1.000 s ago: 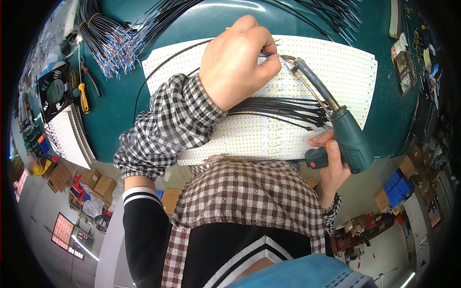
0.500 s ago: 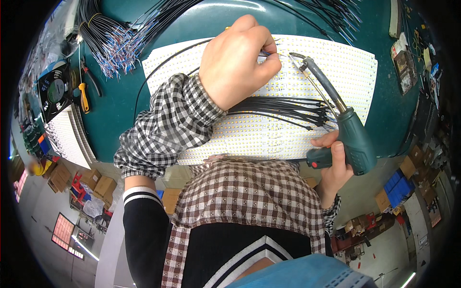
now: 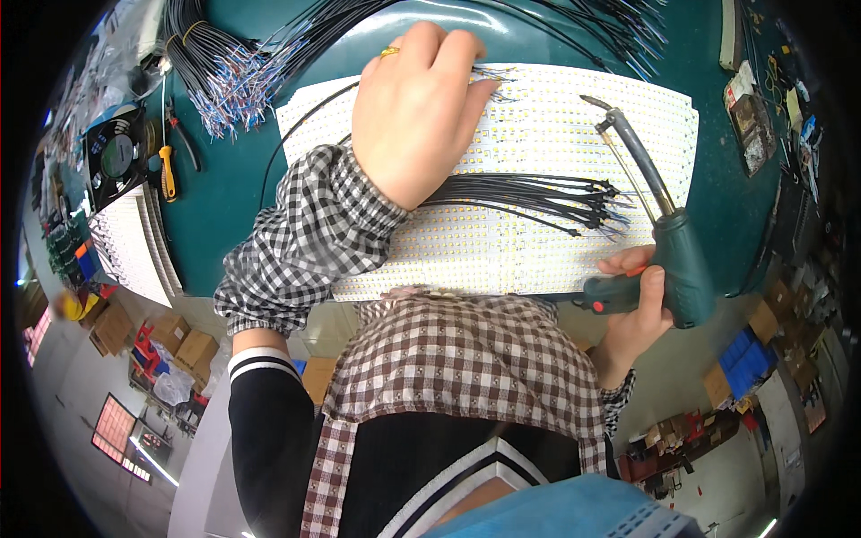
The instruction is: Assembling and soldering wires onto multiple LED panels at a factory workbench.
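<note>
My left hand (image 3: 417, 117), with a ring on one finger, bends over the upper part of the white LED boards (image 3: 547, 125). Its fingertips are hidden; thin wire ends (image 3: 496, 79) show beside the thumb, and a black cable (image 3: 309, 115) runs under the hand from the left. A green soldering gun (image 3: 680, 260) with a long curved tip sits in my right hand (image 3: 639, 309) at the right front edge of the boards. The tip stands apart from the left hand. Between the hands, a bundle of black cables (image 3: 520, 197) lies across the boards, stripped ends toward the right.
Large bundles of black cables (image 3: 224, 90) lie on the green table (image 3: 211, 242) at the far left and far right. On the left are a yellow-handled screwdriver (image 3: 168, 175), pliers (image 3: 184, 139), a fan (image 3: 115, 157) and stacked white boards (image 3: 134, 242). Cartons (image 3: 190, 348) stand behind me.
My left hand has shifted left, away from the soldering tip, its thumb moving off the pinched wire. My right hand and the soldering gun have drawn a little to the right.
</note>
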Demonstrator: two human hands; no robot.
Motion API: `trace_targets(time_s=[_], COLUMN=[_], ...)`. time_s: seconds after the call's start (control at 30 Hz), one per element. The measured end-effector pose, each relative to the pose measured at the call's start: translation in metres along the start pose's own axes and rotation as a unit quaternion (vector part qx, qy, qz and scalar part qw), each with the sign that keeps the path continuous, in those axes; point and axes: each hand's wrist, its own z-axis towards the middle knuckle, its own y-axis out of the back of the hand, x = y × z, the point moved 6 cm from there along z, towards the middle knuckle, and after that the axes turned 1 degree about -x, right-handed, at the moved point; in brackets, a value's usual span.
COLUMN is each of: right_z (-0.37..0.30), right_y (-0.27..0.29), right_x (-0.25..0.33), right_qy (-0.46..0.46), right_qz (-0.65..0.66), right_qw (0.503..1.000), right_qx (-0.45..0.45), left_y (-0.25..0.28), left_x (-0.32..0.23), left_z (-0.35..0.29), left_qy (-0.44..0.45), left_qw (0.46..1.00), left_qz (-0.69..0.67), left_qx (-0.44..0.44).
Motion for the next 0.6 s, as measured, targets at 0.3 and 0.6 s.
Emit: trace_targets(time_s=[0.3,0.6], right_z=[-0.002,-0.001], right_y=[0.011,0.019], right_x=[0.002,0.007], right_qy=[0.044,0.077], right_qz=[0.05,0.05], right_qw=[0.998,0.995], right_qx=[-0.009,-0.038], left_y=[-0.013,0.018], left_x=[-0.026,-0.018], left_z=[-0.034,-0.034], left_qy=[-0.035,0.005], left_qw=[0.958,0.977], left_qz=[-0.172,-0.142], left_qx=[0.226,0.161])
